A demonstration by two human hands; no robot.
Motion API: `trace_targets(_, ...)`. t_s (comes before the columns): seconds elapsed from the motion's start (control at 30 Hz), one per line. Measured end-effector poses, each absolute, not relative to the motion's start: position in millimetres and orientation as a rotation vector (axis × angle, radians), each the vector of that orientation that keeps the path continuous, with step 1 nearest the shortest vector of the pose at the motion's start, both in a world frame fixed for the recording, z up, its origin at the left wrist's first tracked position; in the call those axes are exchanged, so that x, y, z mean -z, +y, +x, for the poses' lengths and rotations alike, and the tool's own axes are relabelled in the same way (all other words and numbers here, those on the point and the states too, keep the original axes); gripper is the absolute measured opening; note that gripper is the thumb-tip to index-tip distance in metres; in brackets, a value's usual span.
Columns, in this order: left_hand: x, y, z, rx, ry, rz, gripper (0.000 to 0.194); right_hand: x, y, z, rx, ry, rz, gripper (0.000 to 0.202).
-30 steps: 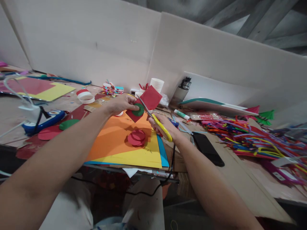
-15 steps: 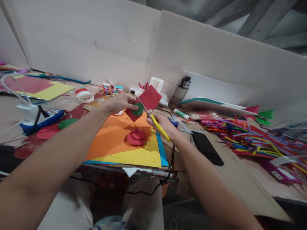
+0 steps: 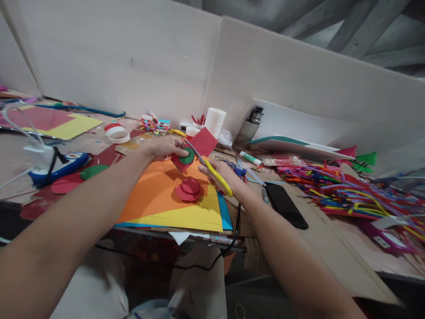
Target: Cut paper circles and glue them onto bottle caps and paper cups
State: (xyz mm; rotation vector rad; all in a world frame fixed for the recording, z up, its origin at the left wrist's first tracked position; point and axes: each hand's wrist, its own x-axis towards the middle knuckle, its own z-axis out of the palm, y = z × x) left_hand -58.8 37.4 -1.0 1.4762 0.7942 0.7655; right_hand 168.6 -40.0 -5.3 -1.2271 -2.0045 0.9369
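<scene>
My left hand (image 3: pixel 170 147) pinches a green paper circle (image 3: pixel 187 156) against a piece of red paper (image 3: pixel 205 141), thumb on top. In my right hand (image 3: pixel 217 174) are yellow-handled scissors (image 3: pixel 217 177), their blades lying across the red paper just right of the green circle. One corner of the red paper stands up beyond the blades. Below the hands, a small pile of red paper circles (image 3: pixel 188 189) rests on orange paper (image 3: pixel 149 190) and yellow paper (image 3: pixel 199 217).
Left lie a blue glue gun (image 3: pixel 59 167), a larger green circle (image 3: pixel 94 172) and a red circle (image 3: pixel 66 183). Behind stand stacked paper cups (image 3: pixel 215 122) and a bottle (image 3: pixel 251 125). To the right are a phone (image 3: pixel 286 205), a glue stick (image 3: pixel 250 158) and many pipe cleaners (image 3: pixel 345 190).
Both hands have shifted slightly left and down with the red paper, green circle and scissors. The pile of red circles has stayed in place.
</scene>
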Motion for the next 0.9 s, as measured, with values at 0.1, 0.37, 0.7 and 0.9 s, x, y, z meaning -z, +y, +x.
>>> trace_targets(0.1,4.0,39.8,-60.5,-0.731,0.785,1.449,0.021,7.4,-40.2,168.2,-1.029,-2.003,-1.324,0.044)
trace_targets(0.37,-3.3,34.9,-59.3,-0.810,0.819,1.570,0.013,10.3,-39.0,163.7,-1.053,-1.741,-1.278,0.043)
trace_targets(0.7,-12.2,11.1,-32.5,-0.892,0.880,1.993,0.007,9.8,-28.0,168.1,-0.807,-1.741,-1.000,0.051)
trace_targets(0.9,-11.5,8.9,-24.7,-0.878,0.885,2.135,0.011,14.5,-25.0,166.5,-0.805,-1.739,-1.030,0.048)
